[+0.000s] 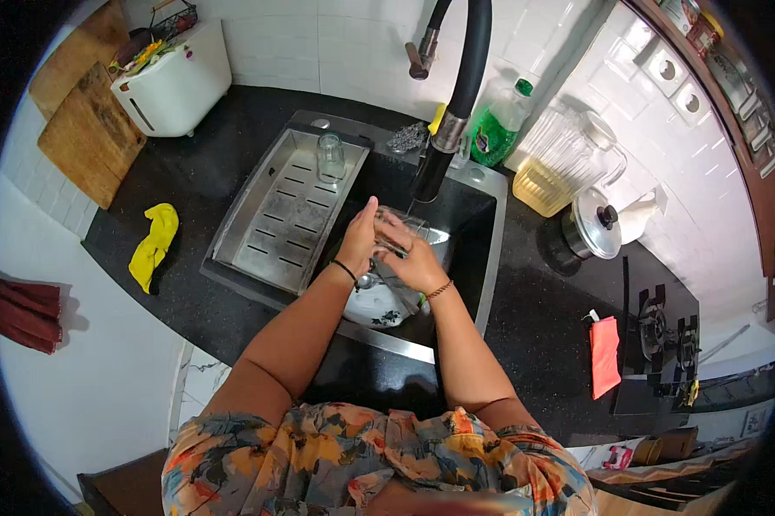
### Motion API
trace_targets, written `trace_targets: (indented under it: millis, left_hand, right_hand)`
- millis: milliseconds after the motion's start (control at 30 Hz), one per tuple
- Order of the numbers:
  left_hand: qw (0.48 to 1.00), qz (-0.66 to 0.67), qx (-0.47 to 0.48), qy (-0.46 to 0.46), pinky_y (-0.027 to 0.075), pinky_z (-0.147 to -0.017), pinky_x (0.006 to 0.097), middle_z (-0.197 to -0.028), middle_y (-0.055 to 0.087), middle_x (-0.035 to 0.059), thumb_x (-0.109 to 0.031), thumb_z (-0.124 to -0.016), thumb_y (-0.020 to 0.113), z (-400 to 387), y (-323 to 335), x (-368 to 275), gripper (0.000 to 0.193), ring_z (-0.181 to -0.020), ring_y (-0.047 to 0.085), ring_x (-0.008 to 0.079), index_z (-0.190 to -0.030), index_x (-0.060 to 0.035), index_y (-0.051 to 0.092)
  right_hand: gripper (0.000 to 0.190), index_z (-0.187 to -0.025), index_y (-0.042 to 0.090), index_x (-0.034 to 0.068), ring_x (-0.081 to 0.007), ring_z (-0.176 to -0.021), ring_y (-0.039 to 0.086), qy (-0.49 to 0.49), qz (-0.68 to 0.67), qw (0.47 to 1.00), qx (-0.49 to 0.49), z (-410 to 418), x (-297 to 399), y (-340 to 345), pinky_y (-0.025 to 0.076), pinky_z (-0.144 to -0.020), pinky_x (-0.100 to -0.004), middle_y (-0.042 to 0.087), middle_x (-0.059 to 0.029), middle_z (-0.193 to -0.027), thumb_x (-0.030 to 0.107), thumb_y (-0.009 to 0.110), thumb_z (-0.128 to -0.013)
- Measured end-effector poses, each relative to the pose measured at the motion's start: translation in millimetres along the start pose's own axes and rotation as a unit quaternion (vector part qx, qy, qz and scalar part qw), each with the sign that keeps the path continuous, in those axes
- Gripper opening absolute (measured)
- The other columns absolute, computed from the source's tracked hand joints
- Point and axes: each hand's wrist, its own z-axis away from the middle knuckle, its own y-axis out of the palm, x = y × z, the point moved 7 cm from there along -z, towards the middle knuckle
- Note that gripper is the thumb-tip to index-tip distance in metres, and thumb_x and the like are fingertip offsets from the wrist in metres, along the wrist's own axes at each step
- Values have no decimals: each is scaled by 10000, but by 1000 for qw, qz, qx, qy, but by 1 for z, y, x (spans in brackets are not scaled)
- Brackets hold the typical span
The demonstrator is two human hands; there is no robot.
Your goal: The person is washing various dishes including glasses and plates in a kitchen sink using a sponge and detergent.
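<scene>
Over the black sink basin [471,226], just below the faucet's black spout [431,174], a clear drinking glass [419,224] lies tilted between my two hands. My left hand [360,242] holds it from the left side, fingers pointing up. Across its near side curl the fingers of my right hand [414,258], slightly blurred. Beneath them in the basin sits a white dish [371,308] with a dark floral pattern, partly covered by my wrists. Some metal cutlery [364,281] rests by it. Whether water is running is hard to tell.
On the metal drainboard [274,226] left of the basin stands a glass jar [330,158]. Behind the sink are a steel scourer [408,137] and green dish soap [498,129]. Rightward are a ribbed pitcher [564,161], a lidded pot [590,226] and an orange cloth [605,357]. A yellow cloth [154,247] lies left.
</scene>
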Motion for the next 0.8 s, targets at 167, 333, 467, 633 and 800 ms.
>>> trace_targets:
  millis: [167,333,467,633,800]
  left_hand:
    - [998,-13,33,45,471,-597,250,-788,572,58,-325,-880,432,-5,4,1,308,-664,572,134,-984,-50,524]
    - [995,-31,30,89,459,-575,243,-775,553,48,-324,-854,486,5,15,-13,323,-634,552,126,-1001,-39,524]
    - [1000,14,-17,17,440,-545,241,-779,540,33,-367,-837,510,3,3,-6,356,-620,524,106,-997,-51,539]
    - [998,-30,2,59,453,-600,231,-852,527,36,-345,-878,442,-6,1,-2,398,-714,533,106,-1092,-12,483]
    - [968,-125,12,218,398,-589,211,-801,522,-3,-318,-863,476,13,23,-31,352,-675,478,68,-1052,-25,529]
  right_hand:
    - [459,-1190,443,52,-169,-1106,445,-5,-82,994,70,3,-17,12,358,-886,-267,475,-85,-1203,46,531,-740]
    - [462,-1188,425,44,-149,-1072,451,135,-396,906,62,-2,-29,13,369,-872,-266,497,-52,-1126,1,522,-738]
    - [480,-1188,431,58,-154,-1113,418,38,-262,961,87,4,-13,21,347,-906,-276,478,-62,-1144,-3,550,-727]
    - [469,-1182,458,40,-186,-1124,410,156,-296,933,133,1,-45,24,321,-932,-286,455,-72,-1192,-30,492,-719]
    - [451,-1191,440,27,-85,-1000,456,90,-325,940,45,1,-23,16,365,-833,-233,519,-32,-1070,41,522,-747]
